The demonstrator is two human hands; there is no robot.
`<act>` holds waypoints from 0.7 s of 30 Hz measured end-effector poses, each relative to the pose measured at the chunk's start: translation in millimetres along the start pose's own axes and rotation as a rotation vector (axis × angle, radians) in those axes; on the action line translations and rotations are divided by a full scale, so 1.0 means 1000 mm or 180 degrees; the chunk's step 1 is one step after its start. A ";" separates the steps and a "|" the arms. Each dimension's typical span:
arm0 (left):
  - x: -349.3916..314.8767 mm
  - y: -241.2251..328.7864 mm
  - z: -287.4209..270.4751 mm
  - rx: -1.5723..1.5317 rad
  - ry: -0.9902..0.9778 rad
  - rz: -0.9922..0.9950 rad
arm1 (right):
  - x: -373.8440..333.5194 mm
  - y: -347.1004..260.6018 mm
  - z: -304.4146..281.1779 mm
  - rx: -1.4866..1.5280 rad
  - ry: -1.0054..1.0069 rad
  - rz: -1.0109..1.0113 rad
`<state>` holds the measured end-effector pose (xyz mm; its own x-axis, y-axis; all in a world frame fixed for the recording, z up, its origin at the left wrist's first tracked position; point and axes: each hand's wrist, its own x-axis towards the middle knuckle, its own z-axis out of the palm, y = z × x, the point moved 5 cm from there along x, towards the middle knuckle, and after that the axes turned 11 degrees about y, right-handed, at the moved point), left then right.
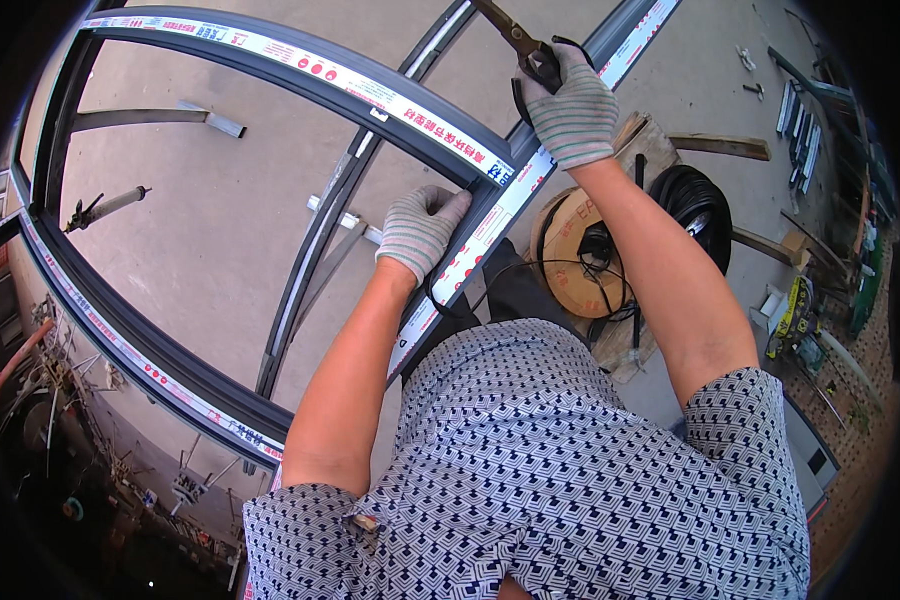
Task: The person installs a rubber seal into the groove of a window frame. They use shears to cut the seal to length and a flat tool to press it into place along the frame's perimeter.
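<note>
Gripping the shears by their dark handles, my right hand holds them beyond the near corner of the window frame, with their working end pointing away from me. My left hand has its fingers curled against the inside of that corner; I cannot tell whether anything is pinched between them. The frame stretches across my left and front, its dark profiles covered with printed white protective film. A thin black strip hangs in a loop just below the left hand. Beneath the frame, a long metal rail runs over the pale floor. To my right, a brown reel lies near the lap, partly on a wooden board, with a coil of black strip beside it. Farther right, short metal profiles lie side by side on the floor.
</note>
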<state>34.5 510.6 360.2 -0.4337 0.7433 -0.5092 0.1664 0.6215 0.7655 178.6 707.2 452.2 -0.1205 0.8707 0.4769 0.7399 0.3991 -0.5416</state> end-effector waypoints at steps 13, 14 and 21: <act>0.007 0.005 0.002 -0.0031 -0.0049 -0.0018 | 0.000 0.001 0.000 0.0058 0.0058 -0.0102; 0.007 0.006 0.003 -0.0101 -0.0052 -0.0012 | 0.000 0.002 0.002 0.0129 0.0091 -0.0124; 0.014 0.009 0.008 -0.0012 -0.0118 -0.0176 | -0.002 0.006 0.002 0.0154 0.0132 -0.0141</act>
<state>36.5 528.9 356.9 -0.4092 0.7165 -0.5649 0.1398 0.6610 0.7372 181.3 708.4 446.6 -0.1241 0.8395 0.5290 0.7015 0.4512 -0.5516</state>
